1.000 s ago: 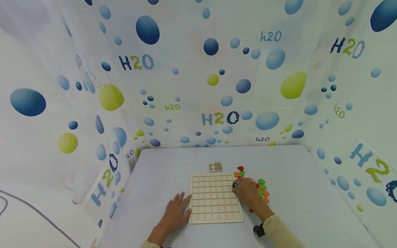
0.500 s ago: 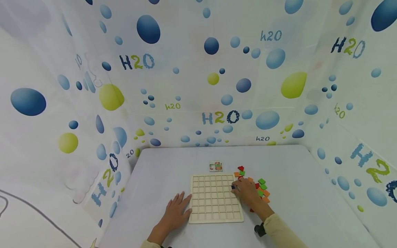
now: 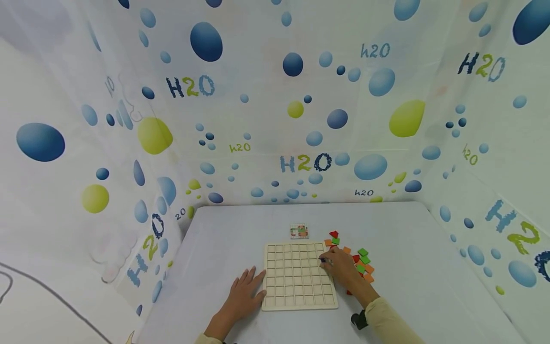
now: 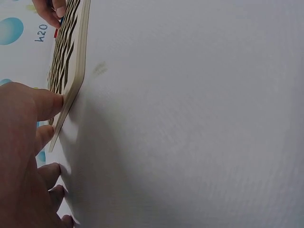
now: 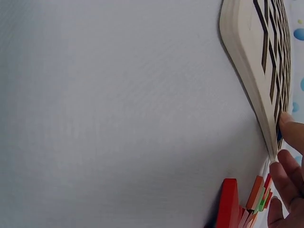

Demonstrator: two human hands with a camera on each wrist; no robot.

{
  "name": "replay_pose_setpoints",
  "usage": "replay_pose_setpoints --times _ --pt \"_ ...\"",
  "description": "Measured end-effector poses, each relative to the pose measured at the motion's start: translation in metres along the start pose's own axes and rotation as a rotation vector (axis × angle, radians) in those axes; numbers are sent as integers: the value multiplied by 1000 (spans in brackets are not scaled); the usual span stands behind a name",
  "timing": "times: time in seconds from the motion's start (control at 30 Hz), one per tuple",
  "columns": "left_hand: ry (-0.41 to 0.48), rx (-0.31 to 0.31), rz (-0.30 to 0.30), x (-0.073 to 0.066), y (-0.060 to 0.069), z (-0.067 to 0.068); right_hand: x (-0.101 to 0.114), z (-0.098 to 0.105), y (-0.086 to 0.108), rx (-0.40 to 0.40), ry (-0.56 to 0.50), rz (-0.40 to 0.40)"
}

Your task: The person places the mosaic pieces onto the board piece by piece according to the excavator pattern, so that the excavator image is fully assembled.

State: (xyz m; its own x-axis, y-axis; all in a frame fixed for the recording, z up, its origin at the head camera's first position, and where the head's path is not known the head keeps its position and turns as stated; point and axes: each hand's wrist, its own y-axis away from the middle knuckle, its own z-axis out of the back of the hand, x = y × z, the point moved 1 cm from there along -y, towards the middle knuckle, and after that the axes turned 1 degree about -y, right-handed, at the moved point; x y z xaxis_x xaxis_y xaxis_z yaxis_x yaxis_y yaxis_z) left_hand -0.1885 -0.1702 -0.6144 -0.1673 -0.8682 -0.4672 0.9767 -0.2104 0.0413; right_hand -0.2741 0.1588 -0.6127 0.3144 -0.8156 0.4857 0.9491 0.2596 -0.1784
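A pale wooden grid board [image 3: 295,283] lies flat on the table, its square cells bare apart from the right side where my right hand works. My right hand [image 3: 342,268] pinches a small dark blue tile [image 3: 322,260] at the board's right edge, toward the far corner. In the right wrist view the blue tile [image 5: 279,135] shows only as a sliver under the thumb, at the grid. My left hand [image 3: 246,295] rests on the table with its fingers spread, the thumb and index finger touching the board's left edge. Its curl round the board is none that I see.
Loose red, green and orange tiles [image 3: 363,259] lie scattered right of the board, partly behind the right hand. A small printed card [image 3: 299,231] lies beyond the board's far edge. White table cloth [image 3: 232,234] spreads around, up to a patterned curtain [image 3: 258,119].
My right hand has shifted slightly left with the blue tile, from the board's rim to the rightmost cells. The left hand has stayed in place.
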Motion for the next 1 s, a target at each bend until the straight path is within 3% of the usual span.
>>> replay_pose_setpoints --times 0.23,1.0 --pt "-1 -3 -6 1 0 -1 -3 -1 0 -4 -30 -5" --pt "-12 -22 -20 6 -1 -5 -2 0 0 8 20 4"
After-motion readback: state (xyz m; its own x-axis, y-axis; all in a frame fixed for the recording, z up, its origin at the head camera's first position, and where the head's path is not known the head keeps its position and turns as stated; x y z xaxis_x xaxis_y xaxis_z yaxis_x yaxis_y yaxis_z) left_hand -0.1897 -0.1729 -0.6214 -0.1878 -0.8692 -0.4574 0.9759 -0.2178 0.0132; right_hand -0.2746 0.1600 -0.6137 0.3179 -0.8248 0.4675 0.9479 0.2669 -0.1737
